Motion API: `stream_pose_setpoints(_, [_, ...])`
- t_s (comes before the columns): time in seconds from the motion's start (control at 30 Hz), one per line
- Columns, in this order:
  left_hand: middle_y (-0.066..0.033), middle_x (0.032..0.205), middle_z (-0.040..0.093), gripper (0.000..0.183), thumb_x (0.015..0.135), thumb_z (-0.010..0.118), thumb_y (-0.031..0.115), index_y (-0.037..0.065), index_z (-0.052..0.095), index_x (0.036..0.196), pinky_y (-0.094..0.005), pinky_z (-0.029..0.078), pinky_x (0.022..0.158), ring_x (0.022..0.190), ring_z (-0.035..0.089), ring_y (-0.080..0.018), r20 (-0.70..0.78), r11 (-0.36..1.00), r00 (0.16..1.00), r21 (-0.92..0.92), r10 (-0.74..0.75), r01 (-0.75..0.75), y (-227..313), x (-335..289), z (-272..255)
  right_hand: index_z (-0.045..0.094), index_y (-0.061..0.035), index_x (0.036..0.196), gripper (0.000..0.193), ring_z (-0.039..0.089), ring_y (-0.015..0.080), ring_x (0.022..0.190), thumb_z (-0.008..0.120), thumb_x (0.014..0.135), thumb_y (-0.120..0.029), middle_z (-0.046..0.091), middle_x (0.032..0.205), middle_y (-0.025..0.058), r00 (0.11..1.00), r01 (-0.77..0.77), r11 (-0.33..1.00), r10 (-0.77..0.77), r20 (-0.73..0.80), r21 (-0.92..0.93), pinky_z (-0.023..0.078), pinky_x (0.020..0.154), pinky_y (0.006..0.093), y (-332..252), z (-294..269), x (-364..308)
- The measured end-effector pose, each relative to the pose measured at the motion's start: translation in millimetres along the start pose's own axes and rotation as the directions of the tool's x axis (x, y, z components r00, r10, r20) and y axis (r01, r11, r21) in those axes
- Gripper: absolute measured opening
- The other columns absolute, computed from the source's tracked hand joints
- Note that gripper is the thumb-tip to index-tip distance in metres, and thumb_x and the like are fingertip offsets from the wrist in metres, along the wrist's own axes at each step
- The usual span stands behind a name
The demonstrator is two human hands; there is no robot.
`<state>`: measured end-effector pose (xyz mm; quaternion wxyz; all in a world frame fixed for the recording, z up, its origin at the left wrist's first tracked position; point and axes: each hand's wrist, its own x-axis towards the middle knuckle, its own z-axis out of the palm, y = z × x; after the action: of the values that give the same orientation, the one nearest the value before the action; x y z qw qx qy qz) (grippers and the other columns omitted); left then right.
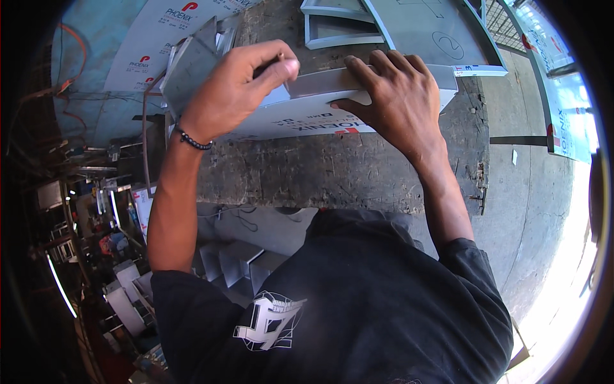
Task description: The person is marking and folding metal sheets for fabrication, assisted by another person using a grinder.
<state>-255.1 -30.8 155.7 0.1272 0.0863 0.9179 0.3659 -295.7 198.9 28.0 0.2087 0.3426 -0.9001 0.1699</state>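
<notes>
Channel (pixel 294 115), long axis crosswise, printed face nearest, left hand (pixel 240 86) pinching stick (pixel 280 57), right hand (pixel 400 96) broadly clasping it

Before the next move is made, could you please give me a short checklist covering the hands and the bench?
1. Right hand on the metal piece: ok, spread over its upper edge.
2. Small stick-like item secure in the left hand: ok, pinched at the fingertips; its exact kind, cannot tell.
3. Metal piece over the wooden bench: ok; whether it is clamped, cannot tell.
4. Hand protection: not ok if gloves are wanted; both hands are bare.
5. Wrists free of jewellery: not ok, a beaded bracelet circles the left one.
</notes>
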Motion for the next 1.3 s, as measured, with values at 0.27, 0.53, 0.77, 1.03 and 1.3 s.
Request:
stream_pose_setpoints(0.27, [-0.0141,0.072,0.057,0.029,0.104,0.065,0.026,-0.002,0.065,0.096,-0.0363,0.043,0.062,0.063,0.053,-0.0213,0.110,0.894,0.967,0.371,0.228,-0.253,-7.9,11.3,11.1,0.068,-0.0175,0.125,0.062,0.069,0.0248,0.113,0.079,0.081,-0.059,0.073,0.112,0.0066,1.000,0.007,1.000,-0.006,-0.004,0.011,0.052,0.101,0.0408,0.3,2.9,1.1])
stream_pose_setpoints(0.53, [-0.0185,0.068,0.057,0.025,0.102,0.067,0.023,-0.001,0.066,0.097,-0.0423,0.042,0.059,0.060,0.055,-0.0343,0.223,0.825,0.933,0.440,0.281,-0.354,-8.6,28.5,10.2,0.070,-0.0201,0.128,0.065,0.071,0.0245,0.112,0.079,0.079,-0.061,0.076,0.112,0.0066,0.999,0.013,0.999,-0.011,-0.046,0.030,0.052,0.101,0.0393,5.0,8.1,4.7])
stream_pose_setpoints(0.77, [-0.0204,0.067,0.058,0.024,0.102,0.066,0.022,-0.001,0.067,0.097,-0.0421,0.042,0.057,0.059,0.055,-0.0358,0.237,0.805,0.927,0.463,0.292,-0.372,-8.4,32.0,10.8,0.070,-0.0208,0.129,0.063,0.071,0.0243,0.112,0.081,0.079,-0.058,0.077,0.112,0.0066,0.997,0.010,1.000,-0.008,-0.073,0.027,0.052,0.100,0.0385,4.7,10.6,3.5])
stream_pose_setpoints(1.03, [-0.0074,0.054,0.053,0.025,0.105,0.064,0.021,0.001,0.068,0.090,-0.0341,0.040,0.049,0.047,0.052,-0.0157,0.195,0.786,0.923,0.484,0.330,-0.384,-13.7,38.3,9.1,0.072,-0.0234,0.132,0.064,0.072,0.0255,0.115,0.080,0.080,-0.060,0.077,0.119,0.0064,0.999,-0.016,1.000,0.016,-0.034,-0.001,0.052,0.106,0.0403,3.4,9.4,10.6])
stream_pose_setpoints(1.3, [-0.0061,0.054,0.054,0.024,0.104,0.065,0.019,0.001,0.067,0.089,-0.0329,0.041,0.050,0.049,0.053,-0.0147,0.187,0.804,0.933,0.474,0.306,-0.359,-7.9,33.7,9.0,0.074,-0.0237,0.129,0.060,0.073,0.0250,0.112,0.085,0.079,-0.054,0.078,0.114,0.0068,0.999,-0.028,1.000,0.028,-0.029,-0.001,0.052,0.108,0.0411,3.0,14.4,10.0])
